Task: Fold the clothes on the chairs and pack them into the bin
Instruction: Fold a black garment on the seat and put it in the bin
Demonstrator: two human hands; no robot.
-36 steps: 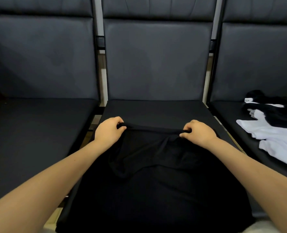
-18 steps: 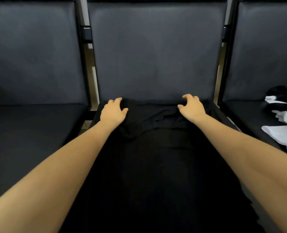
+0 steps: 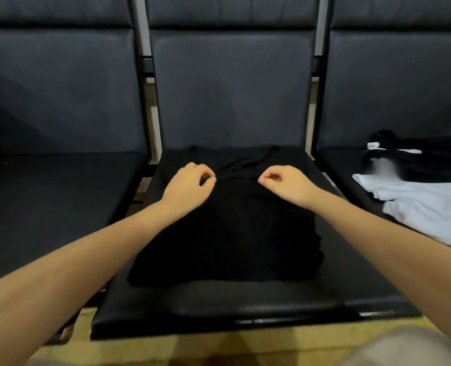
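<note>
A black garment (image 3: 227, 228) lies folded on the middle chair seat (image 3: 245, 310), its far edge against the backrest. My left hand (image 3: 190, 184) hovers over the garment's upper left part with fingers curled and thumb meeting the index finger. My right hand (image 3: 285, 184) mirrors it over the upper right part. No fabric shows inside either hand. A crease in the cloth runs between the two hands. The bin is out of view.
A white garment (image 3: 414, 202) and a black one (image 3: 430, 157) lie piled on the right chair seat. The left chair seat (image 3: 60, 196) bears nothing. Tall dark backrests (image 3: 232, 91) stand behind the seats. Yellowish floor (image 3: 219, 350) shows below the seat's front edge.
Both hands carried the garment's edge up to the backrest, let it go, and have drawn back toward me with fingers curled. The garment now lies doubled over.
</note>
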